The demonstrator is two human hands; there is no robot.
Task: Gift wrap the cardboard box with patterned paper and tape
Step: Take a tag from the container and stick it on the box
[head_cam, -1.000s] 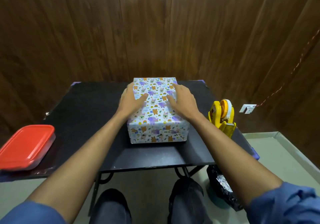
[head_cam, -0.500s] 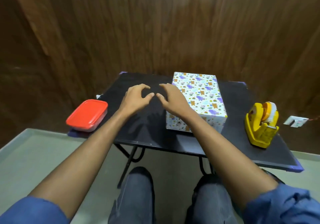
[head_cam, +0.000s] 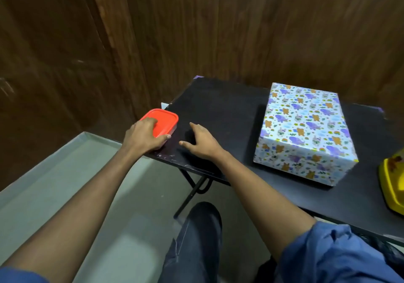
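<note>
The left hand (head_cam: 143, 137) is curled over the near corner of the red-lidded container (head_cam: 160, 121), fingers on the lid and thumb hooked against its near side, a hold that looks meant to lift or drag it; the container sits at the left corner of the counter (head_cam: 220, 112), well apart from the wrapped box (head_cam: 306, 129). The right hand (head_cam: 200, 141) hangs just right of the container with fingers loosely spread and holding nothing, low over the counter; I cannot tell whether it touches. The box stands far right of the container, fully covered in patterned paper, no loose flap visible, so the wrapping seems done; beyond it, at the frame's edge, shows part of the yellow tape dispenser (head_cam: 393, 186). A second ago both hands were pressed on top of the box; half a second ago they were off it and hovering between box and container; now the left has reached the container and the view has swung toward it.
</note>
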